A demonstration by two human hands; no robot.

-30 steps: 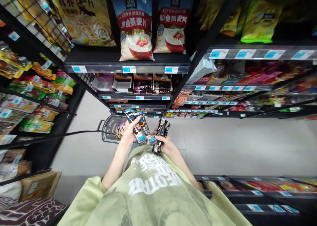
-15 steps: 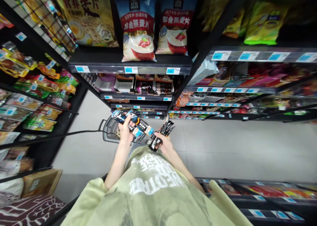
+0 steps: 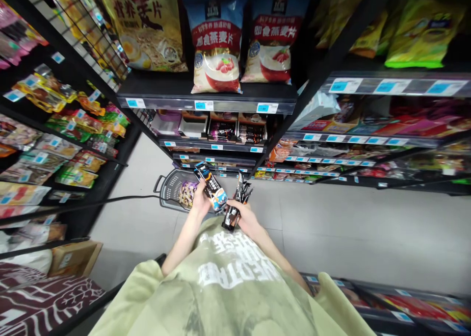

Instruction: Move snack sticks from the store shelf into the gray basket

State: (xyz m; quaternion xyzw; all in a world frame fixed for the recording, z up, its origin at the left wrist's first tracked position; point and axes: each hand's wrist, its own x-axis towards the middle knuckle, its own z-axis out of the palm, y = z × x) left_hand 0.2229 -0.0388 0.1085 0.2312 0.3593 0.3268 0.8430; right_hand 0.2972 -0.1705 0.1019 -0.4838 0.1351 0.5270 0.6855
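Observation:
My left hand [image 3: 199, 202] is closed around blue and black stick sachets [image 3: 211, 186], lined up in one upright stack with a cup picture at the lower end. Close beside it, my right hand [image 3: 246, 217] grips a bunch of black and brown stick sachets [image 3: 235, 209], whose upper ends fan out unevenly. The fingertips of my right hand are near the lower end of the blue sachets; whether they touch is unclear. Below and left of my hands, a grey shopping basket [image 3: 167, 191] stands on the floor with a purple and yellow pack [image 3: 188, 193] inside.
In front stands a shelf [image 3: 221, 103] with oat bags [image 3: 217, 41] on top and open boxes of stick sachets [image 3: 252, 130] lower down. Snack racks [image 3: 73, 125] line the left. More shelves [image 3: 371, 140] run to the right. A cardboard box [image 3: 71, 260] sits lower left.
The blue sachets, spread in two parts before, are now together in my left hand and tilted more upright. More of the basket and its pack shows. The view has shifted slightly left.

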